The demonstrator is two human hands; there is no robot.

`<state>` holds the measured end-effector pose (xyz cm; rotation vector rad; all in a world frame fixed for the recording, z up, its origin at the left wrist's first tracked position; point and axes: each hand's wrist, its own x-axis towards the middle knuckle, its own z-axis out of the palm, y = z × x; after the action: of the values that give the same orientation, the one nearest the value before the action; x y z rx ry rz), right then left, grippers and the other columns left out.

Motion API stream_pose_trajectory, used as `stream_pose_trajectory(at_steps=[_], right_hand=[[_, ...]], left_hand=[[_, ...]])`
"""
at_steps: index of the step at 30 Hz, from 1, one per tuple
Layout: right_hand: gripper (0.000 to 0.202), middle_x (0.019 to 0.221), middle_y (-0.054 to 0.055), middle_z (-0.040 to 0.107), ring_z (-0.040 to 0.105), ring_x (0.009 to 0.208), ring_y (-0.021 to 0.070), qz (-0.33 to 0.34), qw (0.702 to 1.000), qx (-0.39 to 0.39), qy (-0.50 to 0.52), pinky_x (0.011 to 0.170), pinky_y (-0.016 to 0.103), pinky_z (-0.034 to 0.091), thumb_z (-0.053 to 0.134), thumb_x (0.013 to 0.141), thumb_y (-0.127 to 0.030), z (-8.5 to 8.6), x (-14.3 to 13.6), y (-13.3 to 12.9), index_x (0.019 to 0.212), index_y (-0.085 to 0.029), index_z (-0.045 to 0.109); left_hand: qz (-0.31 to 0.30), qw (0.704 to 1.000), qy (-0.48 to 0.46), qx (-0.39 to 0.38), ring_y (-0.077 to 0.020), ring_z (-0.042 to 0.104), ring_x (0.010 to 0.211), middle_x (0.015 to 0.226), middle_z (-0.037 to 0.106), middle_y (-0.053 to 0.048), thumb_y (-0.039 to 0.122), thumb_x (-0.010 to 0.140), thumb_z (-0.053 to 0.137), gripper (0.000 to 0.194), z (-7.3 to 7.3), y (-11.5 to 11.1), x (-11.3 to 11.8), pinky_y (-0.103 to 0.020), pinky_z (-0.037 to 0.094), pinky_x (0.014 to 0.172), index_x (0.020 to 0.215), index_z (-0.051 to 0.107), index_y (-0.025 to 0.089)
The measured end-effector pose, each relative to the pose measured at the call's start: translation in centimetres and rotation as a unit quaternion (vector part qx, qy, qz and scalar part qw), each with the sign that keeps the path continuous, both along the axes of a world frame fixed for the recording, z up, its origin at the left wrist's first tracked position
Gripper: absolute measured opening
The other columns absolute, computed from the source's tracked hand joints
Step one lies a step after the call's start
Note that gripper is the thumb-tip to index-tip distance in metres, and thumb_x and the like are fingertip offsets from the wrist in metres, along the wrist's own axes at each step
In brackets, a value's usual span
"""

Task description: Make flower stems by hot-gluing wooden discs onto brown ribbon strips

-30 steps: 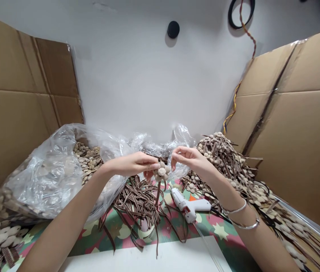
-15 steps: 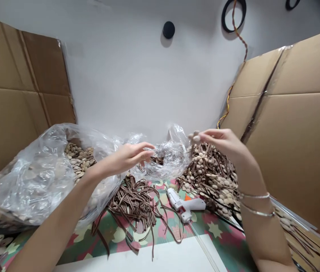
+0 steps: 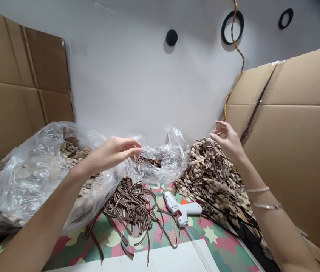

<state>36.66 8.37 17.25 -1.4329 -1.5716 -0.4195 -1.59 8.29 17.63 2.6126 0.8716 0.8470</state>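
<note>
My left hand (image 3: 117,151) hovers over the right part of a clear plastic bag (image 3: 35,170) of flat beige pieces (image 3: 73,153), its fingers apart with nothing between them. Above the top of a heap of brown strips with beige pieces (image 3: 213,177), my right hand (image 3: 226,138) is raised, thumb and fingers apart, holding nothing. Below my left hand lies a loose pile of brown strips (image 3: 133,206). A white glue gun (image 3: 181,207) rests between that pile and the heap.
Crumpled clear plastic (image 3: 173,158) with more brown strips sits at the back. Cardboard stands at the left (image 3: 6,94) and right (image 3: 296,132). A white board (image 3: 160,260) lies at the front edge. A twisted cord (image 3: 235,41) hangs down the wall.
My right hand has let go of the beige pieces it held and moved right, above the heap. My left hand has shifted slightly left. The view has tilted a little.
</note>
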Motion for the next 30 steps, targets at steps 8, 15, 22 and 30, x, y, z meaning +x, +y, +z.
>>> stream_pose_trajectory(at_steps=[8, 15, 22, 30], right_hand=[[0.06, 0.088, 0.002, 0.065, 0.053, 0.091, 0.0197, 0.388, 0.902, -0.184, 0.034, 0.091, 0.042, 0.036, 0.048, 0.086, -0.02, -5.8, -11.6, -9.8, 0.136, -0.026, 0.015], [0.063, 0.091, 0.004, 0.065, 0.053, 0.091, 0.0219, 0.378, 0.899, -0.22, 0.023, 0.09, 0.048, 0.036, 0.046, 0.086, -0.019, -6.4, -12.9, -10.4, 0.137, -0.028, 0.01], [0.065, 0.093, 0.004, 0.064, 0.055, 0.092, 0.0211, 0.365, 0.9, -0.237, 0.025, 0.089, 0.044, 0.04, 0.046, 0.085, -0.016, -6.5, -13.0, -10.6, 0.137, -0.028, 0.01], [0.059, 0.089, 0.003, 0.064, 0.058, 0.084, 0.0196, 0.354, 0.893, -0.262, 0.098, 0.076, 0.037, 0.048, 0.049, 0.085, -0.023, -6.7, -13.1, -10.5, 0.136, -0.028, 0.018]], left_hand=[[-0.112, 0.984, 0.058, 0.122, -0.0144, 0.06, 0.078, 0.089, 0.067, -0.007, 0.015, 0.089, 0.042, 0.025, -3.1, -4.3, 5.2, -0.027, 0.046, 0.064, 0.103, 0.062, 0.016], [-0.107, 0.972, 0.164, 0.133, -0.0132, 0.057, 0.066, 0.074, 0.064, -0.002, -0.005, 0.073, 0.04, 0.036, -3.0, -6.0, 5.1, -0.025, 0.04, 0.057, 0.09, 0.063, 0.017], [-0.101, 0.959, 0.189, 0.186, -0.0132, 0.052, 0.058, 0.067, 0.06, -0.002, -0.007, 0.067, 0.039, 0.034, -3.1, -6.5, 5.3, -0.026, 0.034, 0.05, 0.083, 0.058, 0.016], [-0.094, 0.947, 0.205, 0.23, -0.0115, 0.047, 0.055, 0.067, 0.056, -0.004, 0.001, 0.077, 0.041, 0.019, -3.8, -5.8, 6.0, -0.026, 0.032, 0.048, 0.074, 0.054, 0.014]])
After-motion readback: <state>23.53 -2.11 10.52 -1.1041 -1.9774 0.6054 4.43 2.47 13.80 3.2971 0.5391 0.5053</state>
